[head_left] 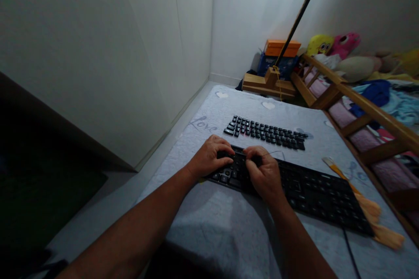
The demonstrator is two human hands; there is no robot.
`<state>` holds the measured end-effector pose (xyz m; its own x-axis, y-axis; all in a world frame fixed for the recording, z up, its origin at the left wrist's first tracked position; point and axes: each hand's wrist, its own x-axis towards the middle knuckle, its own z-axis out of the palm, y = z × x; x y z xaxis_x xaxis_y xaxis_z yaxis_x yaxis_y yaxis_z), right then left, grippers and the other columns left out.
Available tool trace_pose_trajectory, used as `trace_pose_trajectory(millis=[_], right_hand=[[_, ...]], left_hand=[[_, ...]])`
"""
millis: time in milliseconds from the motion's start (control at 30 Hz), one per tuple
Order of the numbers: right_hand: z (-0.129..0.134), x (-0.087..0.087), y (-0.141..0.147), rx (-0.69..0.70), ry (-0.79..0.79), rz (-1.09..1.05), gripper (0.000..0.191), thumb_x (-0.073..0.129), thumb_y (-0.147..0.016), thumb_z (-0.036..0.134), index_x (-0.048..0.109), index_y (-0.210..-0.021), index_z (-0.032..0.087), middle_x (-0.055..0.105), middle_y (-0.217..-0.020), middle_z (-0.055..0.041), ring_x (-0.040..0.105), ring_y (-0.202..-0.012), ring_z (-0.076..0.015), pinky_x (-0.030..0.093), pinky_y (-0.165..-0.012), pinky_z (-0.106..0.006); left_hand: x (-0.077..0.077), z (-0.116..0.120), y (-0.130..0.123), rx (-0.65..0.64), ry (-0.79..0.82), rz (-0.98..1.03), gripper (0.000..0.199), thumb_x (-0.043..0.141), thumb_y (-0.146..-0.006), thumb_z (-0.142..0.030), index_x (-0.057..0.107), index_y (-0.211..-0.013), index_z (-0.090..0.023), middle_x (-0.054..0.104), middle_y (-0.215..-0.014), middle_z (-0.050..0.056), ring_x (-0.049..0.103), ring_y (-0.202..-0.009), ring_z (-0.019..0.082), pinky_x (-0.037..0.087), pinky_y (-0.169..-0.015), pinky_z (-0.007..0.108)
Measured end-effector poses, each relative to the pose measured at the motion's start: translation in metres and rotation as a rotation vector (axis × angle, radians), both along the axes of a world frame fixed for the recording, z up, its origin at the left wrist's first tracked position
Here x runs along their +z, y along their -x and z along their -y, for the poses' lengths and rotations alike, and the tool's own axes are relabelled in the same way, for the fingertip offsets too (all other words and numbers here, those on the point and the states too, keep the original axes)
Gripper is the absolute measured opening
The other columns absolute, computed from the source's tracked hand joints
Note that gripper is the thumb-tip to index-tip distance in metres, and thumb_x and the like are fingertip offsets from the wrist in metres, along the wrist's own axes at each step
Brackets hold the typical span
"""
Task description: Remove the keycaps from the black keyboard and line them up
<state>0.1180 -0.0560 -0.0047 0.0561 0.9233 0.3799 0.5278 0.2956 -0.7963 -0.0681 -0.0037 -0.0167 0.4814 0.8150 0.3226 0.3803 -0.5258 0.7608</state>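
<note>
A black keyboard [314,192] lies slantwise on the pale cloth, with keys still on its near left part and bare stretches further right. My left hand [212,157] rests on its left end, fingers curved and apart, thumb toward the right. My right hand [263,170] is just beside it over the keyboard, fingers pinched round a thin wire-like tool [273,153] whose end sticks out to the right. Beyond the keyboard, loose black keycaps [265,133] sit in slanted rows. What the fingertips touch is too dark to make out.
An orange-handled brush [337,168] and an orange cloth [386,231] lie at the right by the keyboard. A cable [351,253] runs toward me. A wooden rail [366,100] borders the right; a wooden stand [270,83] with a pole is behind. White cabinet doors [140,52] rise at left.
</note>
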Motion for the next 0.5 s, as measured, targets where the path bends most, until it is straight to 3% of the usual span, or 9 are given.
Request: trace_pose_trajectory(millis=[133,333,500], right_hand=[[0.0007,0.0002,-0.0013,0.048,-0.007,0.074,0.021,0.044,-0.075,0.011,0.061,-0.071,0.021,0.063,-0.100,-0.0066,0.060,-0.097,-0.0216,0.046,-0.089,-0.035],[-0.0008,0.0032,0.0032,0.071,0.004,0.277,0.025,0.057,-0.078,0.016,0.067,-0.101,0.021,0.054,-0.101,-0.0080,0.058,-0.094,-0.0225,0.049,-0.084,-0.035],[-0.0071,0.0040,0.0033,0.088,0.062,0.359,0.013,0.059,-0.083,0.018,0.068,-0.092,0.021,0.056,-0.091,-0.0050,0.059,-0.085,-0.0200,0.049,-0.079,-0.033]], left_hand=[[-0.0025,-0.0009,-0.0004,0.010,0.016,0.045,0.017,0.076,-0.073,-0.022,0.075,-0.090,-0.025,0.070,-0.096,0.002,0.056,-0.103,0.022,0.042,-0.097,0.039],[-0.0080,-0.0033,-0.0015,0.028,0.027,0.072,0.017,0.075,-0.075,-0.024,0.075,-0.092,-0.026,0.071,-0.097,0.003,0.056,-0.104,0.022,0.042,-0.098,0.040],[-0.0076,-0.0037,-0.0014,0.026,0.032,0.078,0.017,0.075,-0.075,-0.023,0.076,-0.092,-0.027,0.071,-0.095,0.002,0.056,-0.103,0.022,0.042,-0.097,0.039]])
